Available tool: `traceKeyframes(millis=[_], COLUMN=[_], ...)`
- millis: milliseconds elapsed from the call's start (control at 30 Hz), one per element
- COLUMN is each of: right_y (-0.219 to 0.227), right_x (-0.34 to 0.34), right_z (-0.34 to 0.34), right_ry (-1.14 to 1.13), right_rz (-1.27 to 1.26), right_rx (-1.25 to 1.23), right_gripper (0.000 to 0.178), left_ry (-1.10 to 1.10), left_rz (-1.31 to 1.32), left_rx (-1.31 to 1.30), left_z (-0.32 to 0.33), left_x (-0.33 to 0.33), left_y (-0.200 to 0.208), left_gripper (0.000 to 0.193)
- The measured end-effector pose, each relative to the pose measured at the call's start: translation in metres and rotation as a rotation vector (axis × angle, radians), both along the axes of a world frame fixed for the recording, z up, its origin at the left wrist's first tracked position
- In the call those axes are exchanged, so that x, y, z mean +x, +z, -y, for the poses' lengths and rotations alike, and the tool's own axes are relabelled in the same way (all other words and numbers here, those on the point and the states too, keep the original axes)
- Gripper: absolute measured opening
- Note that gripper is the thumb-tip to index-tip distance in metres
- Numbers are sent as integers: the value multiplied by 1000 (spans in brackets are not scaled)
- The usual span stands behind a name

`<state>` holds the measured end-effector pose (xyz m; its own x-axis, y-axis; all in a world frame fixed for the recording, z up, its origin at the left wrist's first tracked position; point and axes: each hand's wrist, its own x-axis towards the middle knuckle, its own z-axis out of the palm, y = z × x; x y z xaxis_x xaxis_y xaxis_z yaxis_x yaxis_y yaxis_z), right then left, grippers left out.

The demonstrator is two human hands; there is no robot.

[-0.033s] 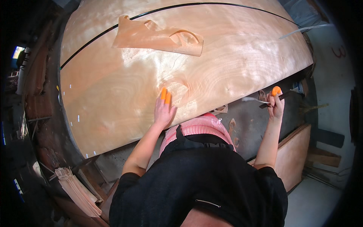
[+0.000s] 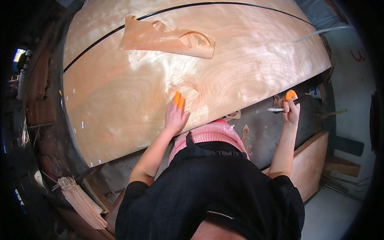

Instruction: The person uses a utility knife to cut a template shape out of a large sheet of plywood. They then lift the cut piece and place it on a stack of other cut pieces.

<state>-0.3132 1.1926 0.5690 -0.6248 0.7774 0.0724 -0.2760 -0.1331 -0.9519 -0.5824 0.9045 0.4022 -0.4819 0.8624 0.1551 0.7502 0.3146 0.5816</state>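
Observation:
My left hand (image 2: 175, 116) lies flat on a large sheet of wood veneer (image 2: 120, 100), its fingers stretched out and two of them in orange finger covers. Just beyond those fingertips is a pale leaf-shaped patch (image 2: 189, 96) in the sheet's surface. Off the sheet's near right edge, my right hand (image 2: 292, 112) is closed around a slim tool (image 2: 276, 109) with a pale, flat tip and a dark handle; its exact kind I cannot make out. An orange cover (image 2: 291, 95) is on one finger of that hand.
A torn, curling piece of veneer (image 2: 168, 40) lies on the sheet's far part, near a black strip (image 2: 176, 7) crossing it. Veneer scraps (image 2: 245, 132) are on the grey floor. Bundled strips (image 2: 80, 200) stand at lower left, stacked boards (image 2: 310, 166) at right.
My left hand has slid slightly right and forward over the veneer. The tool in my right hand has turned, its tip now pointing left with the handle rising to the right.

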Motion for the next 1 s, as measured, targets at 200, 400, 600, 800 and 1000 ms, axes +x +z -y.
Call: traceKeyframes(millis=[200,400,600,800,1000], right_y=[-26,-126,-191,-206,-201], right_x=[-66,-126,-168,-192,-195], right_z=[32,72,77,84,87], right_ry=[165,634,636,486,467], right_rz=[531,778,667,712,837], right_rx=[-286,-203,56,180,301], right_gripper=[16,17,19,31,30], left_ry=[-139,-109,-65,-18,-87], left_rz=[-65,-89,-64,15,34], left_rx=[-118,-121,-111,-24,-114], left_z=[-32,-40,-42,-44,-55], left_x=[9,15,19,16,10], left_y=[-15,-14,-15,-13,-9], left_gripper=[60,60,59,57,55])
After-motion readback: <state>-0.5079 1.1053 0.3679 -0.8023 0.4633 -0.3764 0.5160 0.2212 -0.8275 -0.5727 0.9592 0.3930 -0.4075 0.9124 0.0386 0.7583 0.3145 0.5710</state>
